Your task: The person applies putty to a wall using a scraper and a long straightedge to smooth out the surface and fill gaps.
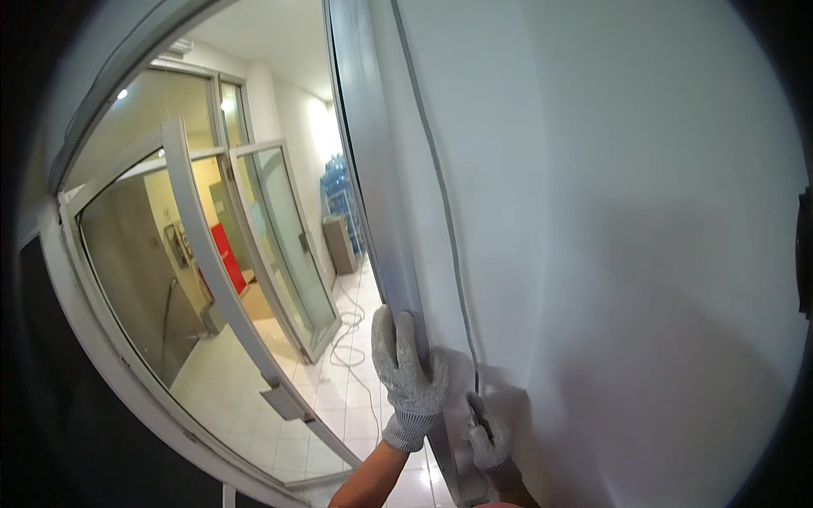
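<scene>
My left hand (pixel 406 377), in a grey knit glove, grips the tall brushed-metal frame (pixel 373 169) along its edge, fingers pointing up and bent over it. Lower right, my gloved right hand (pixel 491 444) is closed around something small and dark at the lower end of a long grey cable (pixel 445 212). What exactly it holds is too small and hidden to make out. The cable runs up the white wall (pixel 644 152) just right of the frame.
Left stands a glass door in a pale frame (pixel 216 237), with an open glass panel (pixel 288 245) behind it. Beyond are stacked blue water jugs (pixel 337 195), a grey box-like unit (pixel 343 245), a red object (pixel 227 258) and loose cable (pixel 347 356) on the white tiled floor (pixel 330 389).
</scene>
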A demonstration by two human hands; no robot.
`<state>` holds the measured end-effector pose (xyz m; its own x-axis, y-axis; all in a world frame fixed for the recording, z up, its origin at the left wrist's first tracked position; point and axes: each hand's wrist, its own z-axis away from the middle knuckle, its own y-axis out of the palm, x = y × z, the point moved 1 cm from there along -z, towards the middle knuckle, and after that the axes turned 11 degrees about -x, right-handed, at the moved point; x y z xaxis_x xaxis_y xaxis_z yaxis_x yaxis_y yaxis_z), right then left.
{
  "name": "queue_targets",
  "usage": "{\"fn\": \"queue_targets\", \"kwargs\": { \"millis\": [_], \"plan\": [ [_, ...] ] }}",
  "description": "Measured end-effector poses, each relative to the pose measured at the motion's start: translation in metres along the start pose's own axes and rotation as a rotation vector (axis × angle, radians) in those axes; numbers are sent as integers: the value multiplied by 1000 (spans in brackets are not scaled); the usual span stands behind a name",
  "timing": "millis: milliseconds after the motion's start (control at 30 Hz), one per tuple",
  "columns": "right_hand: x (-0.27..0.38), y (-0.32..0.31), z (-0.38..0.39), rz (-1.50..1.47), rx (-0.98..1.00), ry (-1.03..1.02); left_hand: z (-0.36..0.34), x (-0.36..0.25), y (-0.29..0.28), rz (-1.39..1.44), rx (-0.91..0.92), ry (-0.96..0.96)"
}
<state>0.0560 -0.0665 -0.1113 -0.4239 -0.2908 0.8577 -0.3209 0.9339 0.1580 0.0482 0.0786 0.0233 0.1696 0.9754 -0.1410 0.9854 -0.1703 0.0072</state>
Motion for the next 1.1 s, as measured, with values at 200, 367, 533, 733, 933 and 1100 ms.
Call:
{"fn": "queue_targets", "kwargs": {
  "millis": [200,367,533,733,933,1100],
  "plan": [
    [-17,0,4,-130,-114,-117,-78,8,1,121,-24,117],
    [-27,2,8,-97,-58,-36,-187,6,2,13,-145,368],
    [-54,14,-2,-105,-25,-108,-332,21,0,-291,-567,823],
    [-23,2,-4,-43,-82,-142,-486,-39,-7,-412,-467,707],
    [-31,3,4,-22,-66,-151,-519,-64,-25,-544,-130,636],
    [-34,13,9,-148,-67,-92,-516,-77,-22,-558,-123,697]
  ]
}}
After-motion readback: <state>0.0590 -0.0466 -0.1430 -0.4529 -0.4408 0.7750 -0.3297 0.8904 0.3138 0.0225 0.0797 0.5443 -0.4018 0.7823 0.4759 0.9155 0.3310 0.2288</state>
